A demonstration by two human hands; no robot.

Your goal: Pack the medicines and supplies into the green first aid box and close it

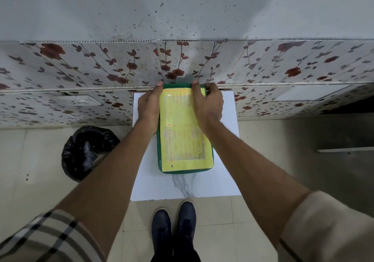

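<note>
The green first aid box (185, 129) is lying flat on the small white desk (222, 176), lid down, with its far end right up against the flowered wall (101, 67). Both hands are on that far end: left hand (148, 108) wrapped along the left edge, right hand (208, 103) curled over the top right corner, each grip closed on the box. I'd guess they're pressing it shut or working a latch back there, but the catch itself is hidden.

What could go wrong — if the latch only half clicks, the lid could pop open on lifting and spill whatever's inside. Pushing hard toward the wall could also skid it, since the desk top looks smooth and slick.

The box is a rounded-corner rectangle, looks like hard plastic. Its top is covered by a glossy yellow sheet (182, 103) with orange handwriting, too blurry to read. There's a crinkly black bin bag (89, 150) on the tiled floor to the left.
</note>
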